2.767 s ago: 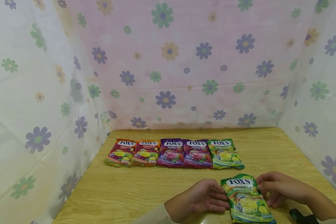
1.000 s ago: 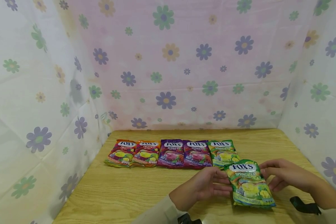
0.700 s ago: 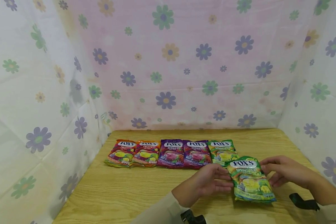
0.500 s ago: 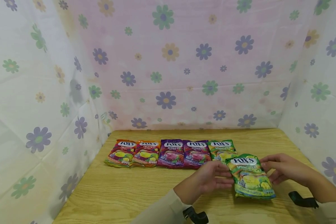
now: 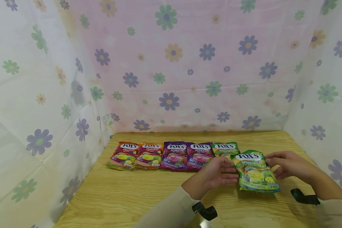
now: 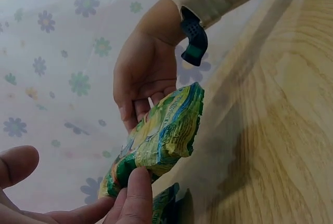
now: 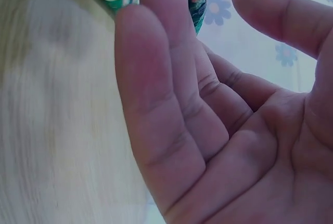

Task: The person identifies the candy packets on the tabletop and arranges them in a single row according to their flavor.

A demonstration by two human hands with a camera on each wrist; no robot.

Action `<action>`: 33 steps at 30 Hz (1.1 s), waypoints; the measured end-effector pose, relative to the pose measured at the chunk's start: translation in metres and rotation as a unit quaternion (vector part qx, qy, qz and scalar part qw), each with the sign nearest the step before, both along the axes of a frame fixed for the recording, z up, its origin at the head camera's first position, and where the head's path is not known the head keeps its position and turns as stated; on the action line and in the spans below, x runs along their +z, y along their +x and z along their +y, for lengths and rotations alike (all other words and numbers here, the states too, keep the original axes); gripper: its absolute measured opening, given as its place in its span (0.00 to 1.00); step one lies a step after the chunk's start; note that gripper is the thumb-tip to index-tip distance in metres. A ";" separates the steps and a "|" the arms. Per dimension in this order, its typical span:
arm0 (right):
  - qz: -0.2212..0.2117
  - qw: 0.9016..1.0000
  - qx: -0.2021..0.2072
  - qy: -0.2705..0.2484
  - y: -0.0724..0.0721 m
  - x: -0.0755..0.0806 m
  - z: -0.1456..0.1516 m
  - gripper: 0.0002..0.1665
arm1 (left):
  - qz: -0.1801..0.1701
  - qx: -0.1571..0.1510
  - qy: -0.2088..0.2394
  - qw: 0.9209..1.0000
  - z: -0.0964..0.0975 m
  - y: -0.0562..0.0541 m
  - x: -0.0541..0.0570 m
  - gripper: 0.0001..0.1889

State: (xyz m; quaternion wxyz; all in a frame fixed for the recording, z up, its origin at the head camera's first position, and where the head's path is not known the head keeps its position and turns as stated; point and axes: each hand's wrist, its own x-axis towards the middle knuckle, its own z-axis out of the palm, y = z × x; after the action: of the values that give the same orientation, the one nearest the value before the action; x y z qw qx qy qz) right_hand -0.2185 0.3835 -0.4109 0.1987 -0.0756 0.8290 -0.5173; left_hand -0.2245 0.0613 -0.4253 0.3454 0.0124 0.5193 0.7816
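Observation:
A green and yellow FOX'S Spring Tea candy bag (image 5: pixel 256 173) is borne between my two hands, tilted over the table, its shadow falling below. My left hand (image 5: pixel 215 174) touches its left edge with nearly straight fingers; in the left wrist view those fingers (image 6: pixel 139 195) lie against the bag and the thumb stands apart. At the opposite edge is my right hand (image 5: pixel 293 167), fingers extended along the bag and thumb spread away in the right wrist view. Just behind, another Spring Tea bag (image 5: pixel 223 146) lies partly covered by the held one.
Along the back of the wooden table (image 5: pixel 125 196) lie two purple Berries bags, one (image 5: pixel 174 156) beside the other, then two orange-red Fruits bags, the outer one (image 5: pixel 122 155) farthest left. A flowered cloth (image 5: pixel 171 79) walls in the back and sides.
Both hands have carried the Spring Tea bag away from the front edge toward the row, so it now overlaps the green bag there. The other bags have stayed put.

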 end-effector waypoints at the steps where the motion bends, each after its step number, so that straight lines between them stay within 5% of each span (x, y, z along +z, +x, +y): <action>1: 0.002 1.000 0.000 -0.002 -0.001 0.000 0.000 0.40 | -0.001 0.003 0.003 1.000 0.001 -0.001 -0.001 0.23; 13: 0.028 0.998 -0.051 0.001 -0.010 0.000 0.003 0.39 | 0.017 0.064 0.005 0.998 0.018 -0.017 -0.004 0.18; 33: 0.122 0.984 -0.132 0.023 -0.019 -0.014 -0.005 0.38 | 0.039 0.076 0.038 0.996 0.035 -0.040 -0.009 0.24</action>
State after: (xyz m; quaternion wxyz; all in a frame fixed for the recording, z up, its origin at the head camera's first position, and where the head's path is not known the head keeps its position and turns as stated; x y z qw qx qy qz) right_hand -0.2372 0.3781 -0.4250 0.0282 -0.0235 0.8612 -0.5070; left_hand -0.2644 0.0963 -0.4347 0.2638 0.0168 0.5019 0.8236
